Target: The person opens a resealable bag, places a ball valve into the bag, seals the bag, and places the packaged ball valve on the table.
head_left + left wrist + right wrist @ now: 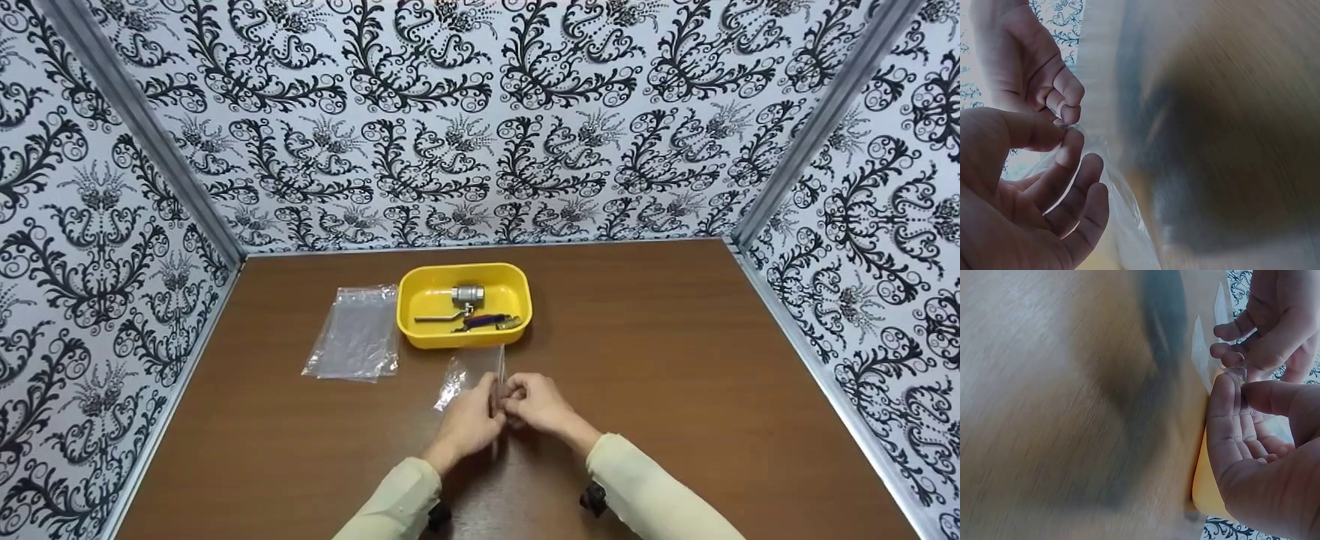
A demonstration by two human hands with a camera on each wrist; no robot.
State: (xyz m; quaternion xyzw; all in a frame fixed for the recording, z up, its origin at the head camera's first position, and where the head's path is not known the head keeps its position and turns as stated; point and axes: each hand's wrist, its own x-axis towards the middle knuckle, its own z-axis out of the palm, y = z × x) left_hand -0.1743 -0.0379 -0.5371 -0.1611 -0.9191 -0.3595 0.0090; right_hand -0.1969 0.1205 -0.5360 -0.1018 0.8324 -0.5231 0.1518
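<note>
A clear plastic zip bag [453, 381] hangs between the two hands in front of the yellow tray. The left hand [471, 420] pinches the bag's edge between thumb and forefinger. Close beside it, the right hand [541, 405] also pinches the edge with thumb and forefinger. In the left wrist view, the clear film [1131, 230] drops from the fingertips. The pinched edge [1238, 372] shows as a small shiny strip in the right wrist view. Whether the bag's mouth is parted cannot be seen.
Beyond the hands stands a yellow plastic tray [420, 342] holding a metal valve body [468, 294], a bent metal rod [435, 319], a dark blue handle-like piece [486, 321] and a small metal part [508, 323]. Left of it lies a stack of clear bags [356, 334]. Patterned walls enclose the brown table [675, 360].
</note>
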